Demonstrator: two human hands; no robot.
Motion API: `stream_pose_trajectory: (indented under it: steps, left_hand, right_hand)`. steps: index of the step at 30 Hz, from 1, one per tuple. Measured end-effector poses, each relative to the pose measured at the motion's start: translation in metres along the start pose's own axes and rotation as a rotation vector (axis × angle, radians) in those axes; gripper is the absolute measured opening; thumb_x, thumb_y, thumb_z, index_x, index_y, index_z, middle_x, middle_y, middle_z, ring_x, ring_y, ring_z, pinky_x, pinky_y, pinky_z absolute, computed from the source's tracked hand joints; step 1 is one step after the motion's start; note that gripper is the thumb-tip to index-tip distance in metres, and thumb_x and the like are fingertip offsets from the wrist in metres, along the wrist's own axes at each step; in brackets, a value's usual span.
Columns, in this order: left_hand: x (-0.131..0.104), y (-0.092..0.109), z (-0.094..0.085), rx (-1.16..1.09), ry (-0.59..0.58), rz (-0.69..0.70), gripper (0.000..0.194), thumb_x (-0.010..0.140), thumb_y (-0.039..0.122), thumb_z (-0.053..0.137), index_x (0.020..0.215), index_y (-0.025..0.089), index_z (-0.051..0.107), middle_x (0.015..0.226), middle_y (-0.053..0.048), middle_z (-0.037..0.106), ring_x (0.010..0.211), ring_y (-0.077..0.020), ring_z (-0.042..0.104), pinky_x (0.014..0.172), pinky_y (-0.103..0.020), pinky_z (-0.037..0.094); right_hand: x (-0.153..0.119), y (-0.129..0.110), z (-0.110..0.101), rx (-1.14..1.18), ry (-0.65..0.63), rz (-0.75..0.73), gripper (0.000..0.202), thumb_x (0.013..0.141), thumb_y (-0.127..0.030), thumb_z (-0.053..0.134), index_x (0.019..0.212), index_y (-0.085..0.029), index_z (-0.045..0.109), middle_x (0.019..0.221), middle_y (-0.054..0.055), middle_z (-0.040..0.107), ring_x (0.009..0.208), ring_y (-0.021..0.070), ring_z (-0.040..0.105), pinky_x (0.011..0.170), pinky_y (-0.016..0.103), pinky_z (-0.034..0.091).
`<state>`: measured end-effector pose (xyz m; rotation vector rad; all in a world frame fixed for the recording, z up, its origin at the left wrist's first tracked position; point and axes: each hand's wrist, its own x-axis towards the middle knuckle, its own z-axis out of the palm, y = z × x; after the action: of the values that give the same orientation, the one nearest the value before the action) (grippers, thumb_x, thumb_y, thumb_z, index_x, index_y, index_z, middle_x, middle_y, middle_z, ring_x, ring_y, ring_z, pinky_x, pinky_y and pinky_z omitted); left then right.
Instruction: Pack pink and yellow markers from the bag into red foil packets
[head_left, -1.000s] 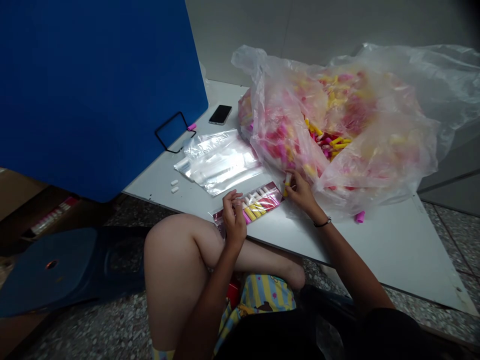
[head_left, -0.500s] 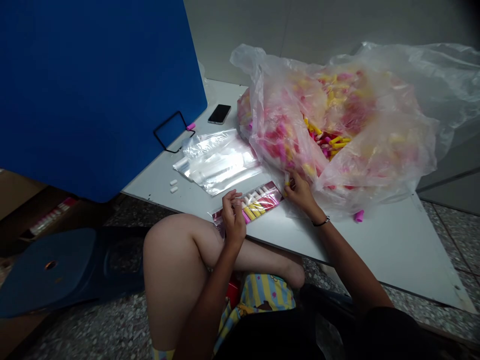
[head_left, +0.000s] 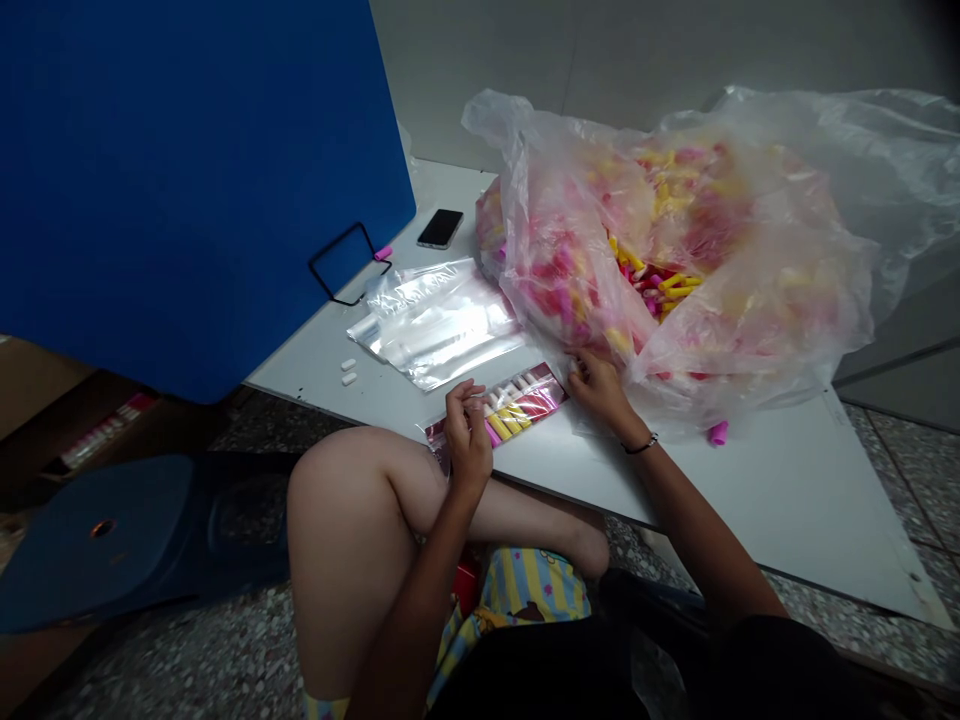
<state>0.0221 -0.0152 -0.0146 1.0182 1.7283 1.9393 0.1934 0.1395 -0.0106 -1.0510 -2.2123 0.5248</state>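
Observation:
A clear plastic packet [head_left: 538, 402] lies slanted at the table's near edge. Inside it is a row of small tubes with white ends and yellow, red and pink bodies. Its left end is under my left hand [head_left: 469, 430], whose curled fingers grip it. Just past the packet's right end, my right hand [head_left: 602, 392] rests low with thumb and fingers pinched together; whatever is between them is mostly hidden. Right behind that hand bulges a large translucent bag [head_left: 780, 320], full of yellow, red and pink tubes that show through its opening.
Flat clear sleeves [head_left: 450, 330] lie stacked left of the bag, with a phone [head_left: 440, 229] behind them. Two white pieces [head_left: 349, 372] sit at the left. A pink tube [head_left: 718, 433] lies at right. A blue board [head_left: 202, 180] with a black wire loop [head_left: 341, 250] overhangs the table's left side.
My right hand has turned slightly, and the pale and yellow piece seen at its fingertips is now mostly out of sight. My left hand and the packet have stayed in place.

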Motion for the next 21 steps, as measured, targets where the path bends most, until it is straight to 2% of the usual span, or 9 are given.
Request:
stream_pose_trajectory:
  steps: [4, 7, 10, 13, 16, 21]
  left_hand:
    - [0.0, -0.001, 0.0, -0.004, -0.001, 0.001, 0.031, 0.093, 0.04, 0.042, 0.114, 0.019, 0.05, 0.105, -0.009, 0.06, 0.087, -0.0168, 0.061, 0.084, -0.033, 0.047]
    - [0.0, -0.001, 0.0, -0.007, -0.002, -0.007, 0.033, 0.093, 0.042, 0.042, 0.114, 0.019, 0.05, 0.105, -0.009, 0.06, 0.087, -0.0169, 0.061, 0.084, -0.033, 0.048]
    - [-0.001, 0.0, 0.0, -0.008, -0.006, -0.014, 0.032, 0.093, 0.041, 0.041, 0.115, 0.019, 0.049, 0.106, -0.008, 0.06, 0.088, -0.017, 0.061, 0.085, -0.033, 0.047]
    - [-0.002, 0.001, -0.001, -0.002, -0.011, -0.019, 0.03, 0.094, 0.039, 0.04, 0.115, 0.019, 0.049, 0.106, -0.008, 0.06, 0.088, -0.0169, 0.061, 0.085, -0.033, 0.047]
    - [-0.004, 0.003, -0.002, -0.006, -0.01, -0.024, 0.029, 0.094, 0.036, 0.039, 0.116, 0.019, 0.048, 0.107, -0.008, 0.06, 0.088, -0.0165, 0.061, 0.085, -0.033, 0.046]
    - [-0.006, 0.005, -0.003, 0.005, 0.0, -0.027, 0.025, 0.093, 0.031, 0.039, 0.114, 0.019, 0.048, 0.107, -0.008, 0.061, 0.088, -0.0165, 0.061, 0.086, -0.033, 0.045]
  right_hand:
    - [-0.001, 0.001, 0.002, 0.01, 0.009, -0.018, 0.032, 0.076, -0.02, 0.045, 0.101, -0.012, 0.064, 0.089, 0.01, 0.062, 0.069, 0.0185, 0.057, 0.069, 0.034, 0.048]
    - [0.0, 0.001, 0.001, -0.018, 0.026, -0.059, 0.028, 0.08, -0.023, 0.046, 0.1, -0.014, 0.063, 0.091, 0.011, 0.061, 0.078, 0.0217, 0.058, 0.074, 0.037, 0.048]
    - [0.0, -0.003, -0.001, -0.045, 0.021, -0.105, 0.022, 0.086, -0.029, 0.046, 0.083, -0.016, 0.064, 0.087, 0.01, 0.06, 0.082, 0.0234, 0.057, 0.076, 0.039, 0.047]
    - [-0.002, -0.01, -0.002, -0.067, -0.026, -0.138, 0.033, 0.089, -0.038, 0.048, 0.066, -0.017, 0.061, 0.087, 0.01, 0.061, 0.083, 0.0237, 0.056, 0.078, 0.04, 0.045]
    - [-0.004, -0.015, 0.001, -0.123, -0.048, -0.155, 0.036, 0.087, -0.043, 0.052, 0.065, -0.017, 0.063, 0.093, 0.011, 0.061, 0.09, 0.026, 0.054, 0.081, 0.043, 0.044]
    - [-0.009, -0.016, 0.006, -0.128, -0.049, -0.186, 0.03, 0.086, -0.038, 0.055, 0.068, -0.017, 0.065, 0.101, 0.013, 0.059, 0.097, 0.0278, 0.053, 0.086, 0.046, 0.044]
